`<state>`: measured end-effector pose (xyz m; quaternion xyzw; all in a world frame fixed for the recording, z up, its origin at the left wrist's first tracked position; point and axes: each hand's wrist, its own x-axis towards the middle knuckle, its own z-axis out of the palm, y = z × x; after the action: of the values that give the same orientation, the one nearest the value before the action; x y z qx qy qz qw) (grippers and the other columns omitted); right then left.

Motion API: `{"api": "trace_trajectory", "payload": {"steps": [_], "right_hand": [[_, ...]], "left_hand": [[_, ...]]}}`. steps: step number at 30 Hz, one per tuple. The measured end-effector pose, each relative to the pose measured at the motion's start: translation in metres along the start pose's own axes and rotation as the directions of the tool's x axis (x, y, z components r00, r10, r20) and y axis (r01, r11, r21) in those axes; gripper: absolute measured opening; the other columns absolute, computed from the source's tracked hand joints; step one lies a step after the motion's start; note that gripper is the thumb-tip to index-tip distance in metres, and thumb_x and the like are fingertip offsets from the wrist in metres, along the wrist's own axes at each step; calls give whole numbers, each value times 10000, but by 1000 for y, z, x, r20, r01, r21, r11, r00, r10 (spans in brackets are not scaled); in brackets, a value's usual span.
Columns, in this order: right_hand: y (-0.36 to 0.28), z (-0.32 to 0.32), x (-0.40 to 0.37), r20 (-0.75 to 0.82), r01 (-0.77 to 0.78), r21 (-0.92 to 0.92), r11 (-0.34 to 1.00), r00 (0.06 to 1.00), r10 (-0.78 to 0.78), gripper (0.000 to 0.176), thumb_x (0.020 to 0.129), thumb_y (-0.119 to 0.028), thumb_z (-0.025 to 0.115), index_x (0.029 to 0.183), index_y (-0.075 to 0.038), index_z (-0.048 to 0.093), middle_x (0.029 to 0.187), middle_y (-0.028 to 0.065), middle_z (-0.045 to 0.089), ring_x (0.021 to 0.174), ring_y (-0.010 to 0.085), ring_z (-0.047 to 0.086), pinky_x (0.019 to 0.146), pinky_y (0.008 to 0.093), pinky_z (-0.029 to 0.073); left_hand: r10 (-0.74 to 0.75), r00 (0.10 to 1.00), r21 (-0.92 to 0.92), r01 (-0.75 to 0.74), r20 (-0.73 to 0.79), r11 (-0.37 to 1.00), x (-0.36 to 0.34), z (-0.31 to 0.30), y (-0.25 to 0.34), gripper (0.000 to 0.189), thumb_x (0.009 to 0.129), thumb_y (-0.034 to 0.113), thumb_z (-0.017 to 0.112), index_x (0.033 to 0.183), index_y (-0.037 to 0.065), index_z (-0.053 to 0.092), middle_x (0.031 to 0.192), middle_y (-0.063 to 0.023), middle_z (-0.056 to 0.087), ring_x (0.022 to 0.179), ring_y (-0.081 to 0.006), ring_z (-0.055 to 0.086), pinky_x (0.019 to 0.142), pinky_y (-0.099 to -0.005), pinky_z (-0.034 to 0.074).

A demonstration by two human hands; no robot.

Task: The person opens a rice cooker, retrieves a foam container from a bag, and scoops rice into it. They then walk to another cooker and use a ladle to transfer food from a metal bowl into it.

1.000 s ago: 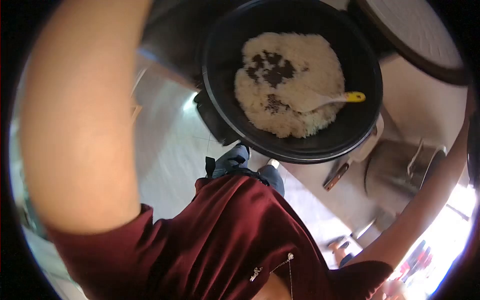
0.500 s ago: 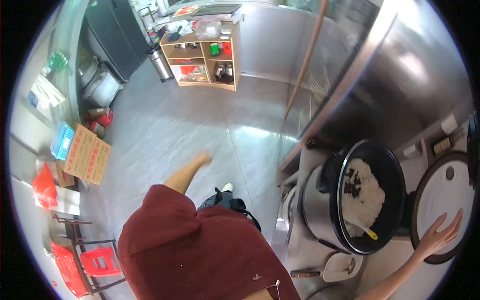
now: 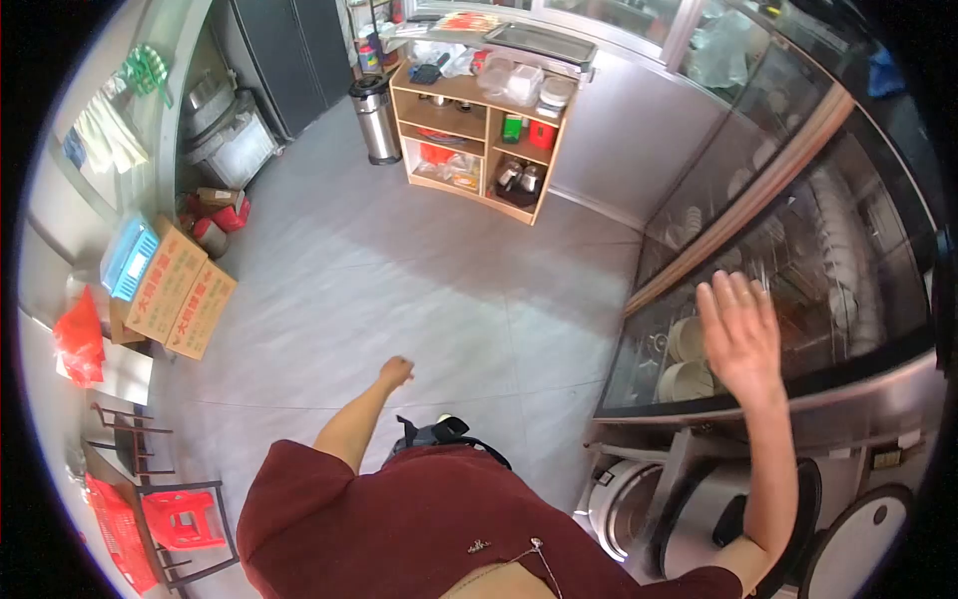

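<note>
My right hand (image 3: 739,337) is raised with fingers spread and holds nothing, in front of a glass-fronted cabinet (image 3: 798,270) with stacked bowls inside. My left hand (image 3: 395,371) hangs out over the grey floor, fingers curled into a loose fist, empty. Below my right arm stands a large rice cooker (image 3: 699,519) with its round lid (image 3: 858,549) open to the right; my arm hides its contents. My dark red shirt (image 3: 419,529) fills the bottom middle.
A wooden shelf unit (image 3: 484,140) with containers and a steel bin (image 3: 377,118) stand at the far wall. Cardboard boxes (image 3: 180,290) and a blue crate lie on the left. Red plastic stools (image 3: 170,524) sit at lower left. A second cooker pot (image 3: 624,504) stands beside the large one.
The view has swung up from the rice pot to the room. My right hand left the cooker lid and rose before the glass cabinet. My left arm dropped away from the camera.
</note>
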<state>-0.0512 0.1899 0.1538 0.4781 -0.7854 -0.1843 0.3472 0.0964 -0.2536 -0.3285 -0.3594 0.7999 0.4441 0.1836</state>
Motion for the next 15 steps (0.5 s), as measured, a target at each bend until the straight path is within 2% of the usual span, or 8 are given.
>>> {"api": "trace_trajectory", "payload": {"steps": [1,6,7,9,11,13,14,15], "right_hand": [[-7,28,9,17,-33,67,997,999,32,410,711,-83,524,1115,-25,479,1117,136,485,1024,267,476,873,425,373],[-35,159,-22,313,-395,376,838,906,286,407,741,-78,488,1142,-18,443,1069,176,477,1007,318,447,815,428,378],[-41,189,-39,431,-494,370,787,841,326,403,754,-81,479,1149,-19,433,1062,190,475,1015,328,439,818,422,378],[-59,261,-73,654,-697,349,627,660,370,363,767,-93,473,1118,-11,436,1063,194,486,996,358,463,804,428,397],[-85,339,-80,953,-796,-5,606,179,243,379,752,-159,512,1095,-14,438,1061,181,514,964,370,504,793,435,420],[-124,411,-60,986,-655,167,737,129,-109,464,693,-288,599,1053,-8,512,981,208,567,942,378,531,814,410,428],[-166,492,-76,946,-710,321,627,207,-249,477,708,-338,593,1061,-24,526,1012,203,560,957,363,529,811,413,427],[-199,512,-36,872,-681,485,548,420,-249,470,739,-333,566,1108,-49,508,1060,192,542,993,351,512,825,413,419]], "left_hand": [[61,993,-54,-67,-102,996,10,-11,22,285,732,287,491,781,39,623,631,-76,610,524,-182,572,488,-322,466],[147,989,-174,-146,-6,974,84,-13,108,303,720,301,493,792,36,622,658,-103,609,523,-173,572,546,-312,482],[154,984,-20,-153,94,988,98,-12,120,315,718,313,493,806,40,623,694,-118,614,565,-198,586,590,-332,485],[100,975,114,-124,196,986,111,-10,122,327,717,325,493,819,44,624,731,-133,620,607,-223,599,634,-351,487],[291,956,284,-289,39,914,120,-24,131,348,719,350,498,845,51,625,840,-144,617,754,-279,597,720,-384,468],[225,974,220,-220,2,951,112,-56,131,316,736,336,492,868,84,628,943,-132,599,888,-297,560,760,-398,450],[221,975,194,-211,-28,958,112,-74,120,297,744,326,487,868,98,631,953,-130,596,901,-287,557,765,-395,448],[290,957,357,-261,-29,897,110,-95,108,285,757,327,484,873,115,634,968,-129,588,929,-279,544,777,-400,440]]}}
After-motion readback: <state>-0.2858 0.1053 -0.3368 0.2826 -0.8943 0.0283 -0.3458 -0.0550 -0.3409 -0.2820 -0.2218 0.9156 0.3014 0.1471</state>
